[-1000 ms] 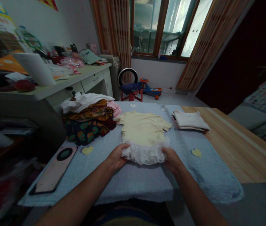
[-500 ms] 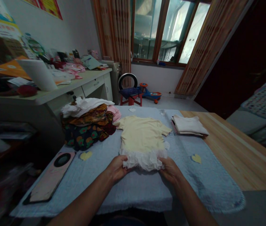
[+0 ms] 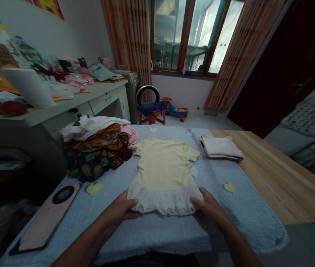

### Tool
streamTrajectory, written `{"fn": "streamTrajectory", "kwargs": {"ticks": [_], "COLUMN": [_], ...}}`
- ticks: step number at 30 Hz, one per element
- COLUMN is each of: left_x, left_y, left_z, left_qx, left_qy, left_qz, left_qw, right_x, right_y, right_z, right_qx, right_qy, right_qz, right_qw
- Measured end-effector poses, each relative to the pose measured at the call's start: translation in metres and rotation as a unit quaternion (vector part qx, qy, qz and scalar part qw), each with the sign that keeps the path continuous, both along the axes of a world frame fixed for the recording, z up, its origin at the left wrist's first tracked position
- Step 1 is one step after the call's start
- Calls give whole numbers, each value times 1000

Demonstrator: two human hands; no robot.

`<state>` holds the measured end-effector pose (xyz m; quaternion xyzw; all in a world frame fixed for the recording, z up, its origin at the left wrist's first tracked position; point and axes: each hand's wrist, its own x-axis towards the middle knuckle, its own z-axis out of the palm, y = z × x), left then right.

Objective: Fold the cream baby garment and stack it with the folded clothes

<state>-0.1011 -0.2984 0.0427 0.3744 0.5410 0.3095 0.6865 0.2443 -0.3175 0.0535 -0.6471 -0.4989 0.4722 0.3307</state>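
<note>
A small pale-yellow short-sleeved shirt (image 3: 164, 163) with a ruffled white hem lies spread out on the blue cloth (image 3: 157, 237), its sleeves pointing away from me. My left hand (image 3: 126, 205) grips the left corner of the ruffle, thumb on top and fingers underneath. At the opposite corner, my right hand (image 3: 203, 202) pinches the hem the same way. Between the two hands the ruffle is stretched fairly flat, and the hem edge faces me.
Left of the shirt sits a heap of rumpled clothes (image 3: 96, 148); a pink phone (image 3: 48, 218) lies nearer me. Folded clothes (image 3: 221, 147) are stacked at the right, by the bare wooden tabletop (image 3: 279, 174). Beyond stand a cluttered desk (image 3: 90, 97) and a red stool (image 3: 152, 118).
My hands have moved apart and toward me, pulling the hem wider and straighter. The bunched ruffle is now spread out. The view has shifted slightly to the right.
</note>
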Motion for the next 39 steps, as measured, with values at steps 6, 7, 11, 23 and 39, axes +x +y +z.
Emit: {"fn": "streamTrajectory", "kwargs": {"ticks": [6,7,11,23,39], "left_x": [-21,-14,30,29,83], "left_y": [29,37,70,78,190], "left_z": [14,16,12,-5,-33], "left_qx": [348,410,511,376,442], "left_qy": [477,502,501,544,574], "left_qz": [33,20,-151,-328,-228], "left_qw": [806,761,682,674,650], "right_x": [23,15,-37,-55,-78], "right_y": [29,39,80,109,214], "right_z": [26,28,16,-24,-33], "right_qx": [99,133,230,131,219], "right_qy": [-385,-408,-420,-512,-490], "right_qz": [-8,6,101,141,189], "right_qw": [918,903,872,837,822]}}
